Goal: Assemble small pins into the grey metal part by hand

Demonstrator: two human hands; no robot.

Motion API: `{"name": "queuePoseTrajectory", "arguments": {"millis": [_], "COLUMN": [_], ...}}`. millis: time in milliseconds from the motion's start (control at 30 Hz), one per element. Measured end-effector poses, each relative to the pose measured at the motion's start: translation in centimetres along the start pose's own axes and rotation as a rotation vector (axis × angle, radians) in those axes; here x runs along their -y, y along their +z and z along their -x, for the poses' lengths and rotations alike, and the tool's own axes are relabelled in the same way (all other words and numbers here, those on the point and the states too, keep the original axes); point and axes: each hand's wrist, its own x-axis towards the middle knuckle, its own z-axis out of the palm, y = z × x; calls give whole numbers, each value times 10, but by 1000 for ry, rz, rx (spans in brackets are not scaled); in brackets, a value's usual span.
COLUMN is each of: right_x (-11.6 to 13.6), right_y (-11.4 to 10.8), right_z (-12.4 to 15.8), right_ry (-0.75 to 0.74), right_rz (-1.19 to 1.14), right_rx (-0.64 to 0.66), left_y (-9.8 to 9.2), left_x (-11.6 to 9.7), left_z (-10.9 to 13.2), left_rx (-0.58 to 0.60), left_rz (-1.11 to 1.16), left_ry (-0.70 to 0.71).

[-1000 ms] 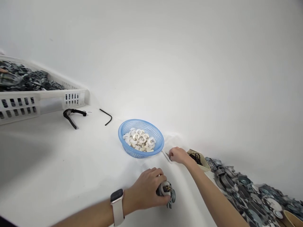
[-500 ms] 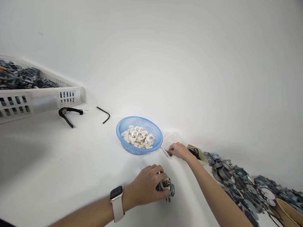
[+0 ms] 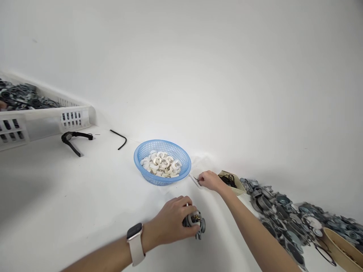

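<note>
My left hand, with a watch on its wrist, grips a small grey metal housing on the white table. A white insert and some brass-coloured bits show inside the housing; my fingers cover its left side. Farther off, my right hand has its fingertips pinched together at a small white tray of thin metal pieces. What is between those fingertips is hidden. Left of the tray stands a blue plastic basket holding many white C-shaped pieces.
Behind my right hand, a cream box holds black rings. Grey metal parts lie heaped at right beside a tan bowl. At left are a white crate of grey parts, a black watch and a bent black rod.
The view has swung slightly, so most things sit a little farther left. My left hand keeps hold of the housing, and my right hand stays at the small tray, fingers pinched.
</note>
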Motion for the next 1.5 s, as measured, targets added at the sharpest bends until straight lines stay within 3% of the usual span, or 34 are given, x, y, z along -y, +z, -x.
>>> {"name": "queuePoseTrajectory", "arguments": {"millis": [533, 800, 1033, 1233, 1400, 1500], "right_x": [2, -3, -4, 6, 38, 56], "right_y": [1, 3, -4, -7, 25, 46], "right_z": [-15, -12, -8, 35, 104, 128], "right_ry": [68, 56, 27, -40, -13, 45], "right_rz": [-104, -239, -492, -846, -1148, -1276], "right_rx": [28, -57, -189, -349, -375, -428], "left_y": [1, 0, 3, 1, -1, 0], "left_x": [1, 0, 1, 0, -3, -1], "left_z": [0, 1, 1, 1, 1, 0], "left_rx": [-1, 2, 2, 13, 19, 29], "left_rz": [-16, -10, -17, -21, 7, 20], "left_ry": [25, 20, 14, 11, 12, 9]}}
